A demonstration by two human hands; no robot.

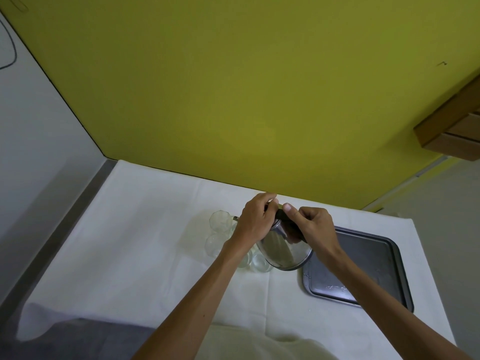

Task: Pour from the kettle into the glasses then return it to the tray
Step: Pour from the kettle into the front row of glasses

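Table [155, 229]: white cloth, carrying everything below.
Tray [376, 253]: dark metal, bare, just right of the kettle.
Kettle [283, 250]: steel, lifted off the tray and tilted, spout end pointing left toward the glasses; its long axis runs left to right.
Right hand [314, 224]: closed around the kettle's dark handle, on the tray side.
Left hand [255, 222]: curled over the kettle's top; cannot tell if it grips or only steadies.
Glasses [220, 220]: about 4 clear ones, clustered just left of and partly under the kettle, nearer the left hand.
Judgement: pouring appears underway; the return move goes right, led by the right hand.
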